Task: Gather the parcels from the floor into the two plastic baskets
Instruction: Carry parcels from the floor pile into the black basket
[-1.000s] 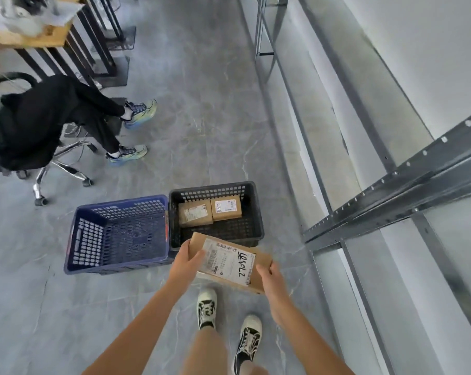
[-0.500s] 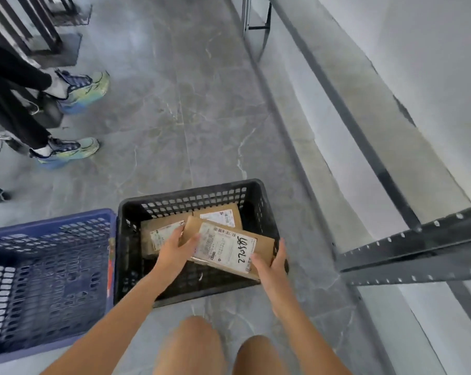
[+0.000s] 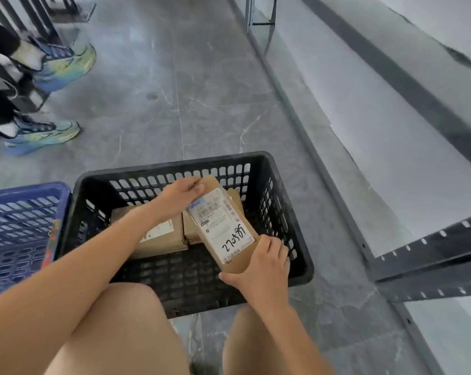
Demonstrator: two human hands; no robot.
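Observation:
A flat brown cardboard parcel (image 3: 223, 226) with a white label and handwritten numbers sits tilted inside the black plastic basket (image 3: 299, 255). My left hand (image 3: 180, 194) grips its far top corner. My right hand (image 3: 261, 269) grips its near bottom end. Beneath it, on the basket floor, lie two smaller brown parcels, one at left (image 3: 161, 239) and one partly hidden at right (image 3: 235, 197). The blue plastic basket (image 3: 20, 228) stands directly left of the black one, and the part of it in view holds no parcel.
A seated person's legs and colourful sneakers (image 3: 43, 133) are at the far left. A grey metal shelf frame (image 3: 431, 255) runs along the right, beside a raised floor ledge (image 3: 337, 147). My bare knees are below the baskets.
I have crouched closer over the black basket. The labelled parcel has gone deeper into it and turned from lying crosswise to pointing lengthwise, with both hands still on it.

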